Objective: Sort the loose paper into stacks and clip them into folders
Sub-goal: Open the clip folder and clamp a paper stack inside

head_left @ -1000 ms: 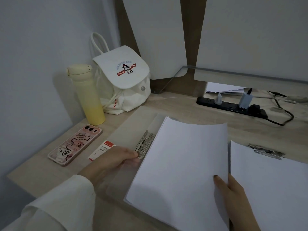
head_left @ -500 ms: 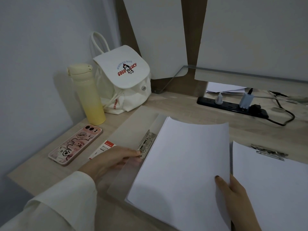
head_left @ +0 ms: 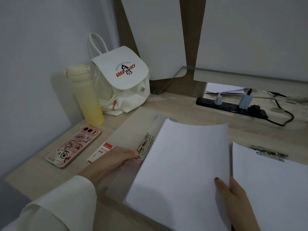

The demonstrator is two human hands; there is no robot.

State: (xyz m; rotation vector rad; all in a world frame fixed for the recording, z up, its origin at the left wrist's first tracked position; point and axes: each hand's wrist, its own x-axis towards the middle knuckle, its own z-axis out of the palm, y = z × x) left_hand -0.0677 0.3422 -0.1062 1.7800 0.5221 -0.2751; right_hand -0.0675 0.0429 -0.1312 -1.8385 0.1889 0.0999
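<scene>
A translucent folder (head_left: 133,120) lies open on the wooden desk. Its metal clip (head_left: 145,146) sits along the spine. A stack of white paper (head_left: 181,162) rests on the folder's right half, its left edge beside the clip. My left hand (head_left: 116,157) touches the near end of the clip with its fingertips. My right hand (head_left: 233,195) grips the stack's near right edge, thumb on top. A second stack of paper (head_left: 273,189) lies at the right under another metal clip (head_left: 268,153).
A pink phone (head_left: 73,146) and a small red-and-white label (head_left: 101,151) lie left of the folder. A yellow bottle (head_left: 86,95) and a white bag (head_left: 123,82) stand at the back left. A black power strip (head_left: 233,106) with plugs and cables lies at the back right.
The paper stack has slid slightly left towards the clip. My left hand stays at the clip's near end; my right hand keeps its hold.
</scene>
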